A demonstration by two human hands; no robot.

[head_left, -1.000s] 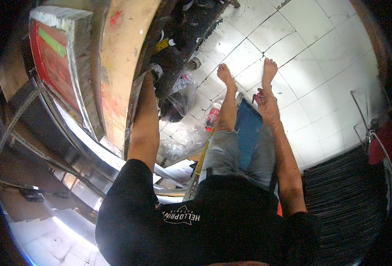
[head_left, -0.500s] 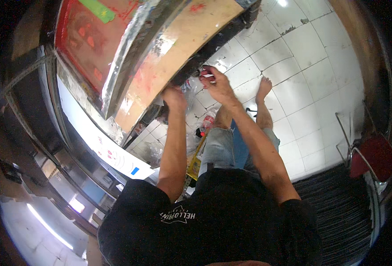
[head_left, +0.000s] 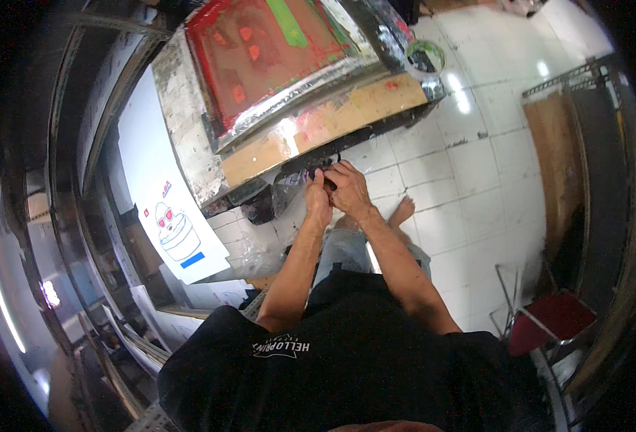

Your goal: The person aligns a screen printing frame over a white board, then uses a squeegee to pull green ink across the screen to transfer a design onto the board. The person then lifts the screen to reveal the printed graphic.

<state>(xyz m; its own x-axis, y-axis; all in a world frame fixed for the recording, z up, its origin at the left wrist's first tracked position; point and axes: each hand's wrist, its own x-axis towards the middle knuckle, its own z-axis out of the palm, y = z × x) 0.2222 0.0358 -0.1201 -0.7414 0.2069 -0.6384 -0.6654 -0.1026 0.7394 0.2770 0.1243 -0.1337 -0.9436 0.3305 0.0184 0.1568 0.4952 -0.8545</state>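
My left hand [head_left: 319,200] and my right hand [head_left: 350,191] meet just below the near edge of the worktable. Fingers on both are curled in and pressed together around something small and dark, mostly hidden by them. Beside the left hand, clear crumpled plastic [head_left: 288,193] hangs under the table edge; whether the fingers grip it, I cannot tell. Above the hands runs a tan wooden strip [head_left: 325,121] smeared with red. Behind it lies a screen-printing frame [head_left: 260,65] with a red-stained border and a strip of green tape [head_left: 283,20].
White sheets with a printed cup drawing [head_left: 178,234] lie on the left. A roll of tape [head_left: 425,56] sits at the table's far right corner. A red-seated metal chair [head_left: 552,322] stands at the right, near a brown panel [head_left: 552,155]. White floor tiles [head_left: 440,237] spread below.
My hands, apart before, have come together below the table edge. The view has shifted, so the frame and printed sheets show more fully.
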